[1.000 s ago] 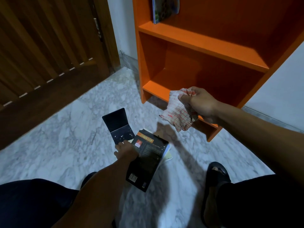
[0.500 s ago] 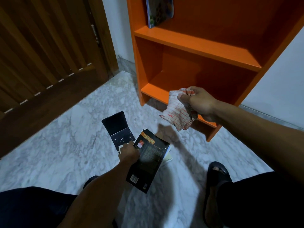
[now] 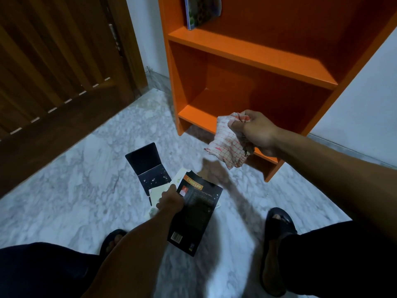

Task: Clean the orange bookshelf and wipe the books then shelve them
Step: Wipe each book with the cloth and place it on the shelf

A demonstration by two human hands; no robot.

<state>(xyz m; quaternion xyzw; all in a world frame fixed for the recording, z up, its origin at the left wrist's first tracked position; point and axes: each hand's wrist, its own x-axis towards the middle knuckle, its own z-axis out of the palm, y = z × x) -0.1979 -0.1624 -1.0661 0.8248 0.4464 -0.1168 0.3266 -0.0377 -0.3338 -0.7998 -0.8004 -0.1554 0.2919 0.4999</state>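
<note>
Hands gripping black book (image 3: 194,214), seemingly dusty

Bare forearms, no sleeves in view — dark trousers (image 3: 43,269) at lower left and right, dark open-toed rubber sandals (image 3: 279,222).

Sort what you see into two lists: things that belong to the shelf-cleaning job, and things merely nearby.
Job: orange bookshelf; checked cloth in right hand; black book in left hand; books on floor; shelved book.
Nearby: wooden door; sandals; marble floor.
</note>
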